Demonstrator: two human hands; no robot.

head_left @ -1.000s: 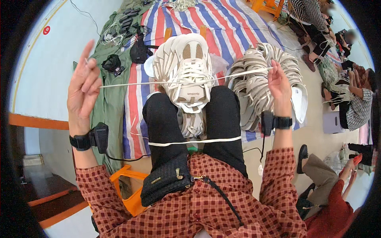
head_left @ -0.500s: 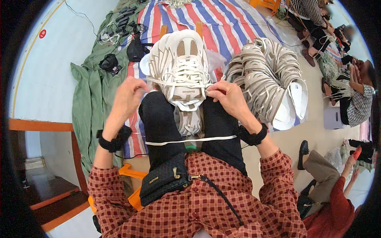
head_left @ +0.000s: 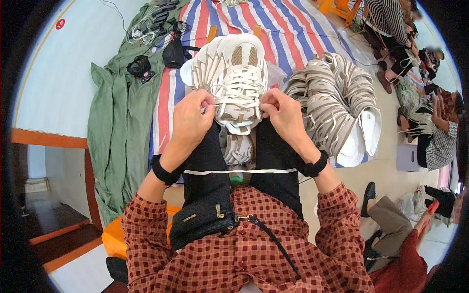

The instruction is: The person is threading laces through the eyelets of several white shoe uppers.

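Note:
A white-and-beige shoe upper [head_left: 244, 73] with a mesh toe panel lies between my knees, its tongue end toward me. White shoelaces [head_left: 240, 91] criss-cross its front. At the upper's left edge, my left hand [head_left: 188, 119] pinches a lace end. My right hand [head_left: 283, 115] grips lace at the right edge, beside the tongue. More uppers [head_left: 207, 63] are fanned in a stack behind and left of this one. Below it another laced upper [head_left: 238, 148] shows between my thighs. A white band [head_left: 239, 171] stretches across both thighs.
A curved row of stacked uppers [head_left: 337, 97] lies to the right on the striped sheet [head_left: 288, 34]. Green cloth [head_left: 115, 136] and black pouches [head_left: 174, 52] lie at left. A black bag [head_left: 202, 222] rests on my lap. Other people [head_left: 435, 132] sit along the right side.
My left hand has moved right, from out beside the upper to close against its laces. My right hand stays at the right edge. The whole view has shifted slightly.

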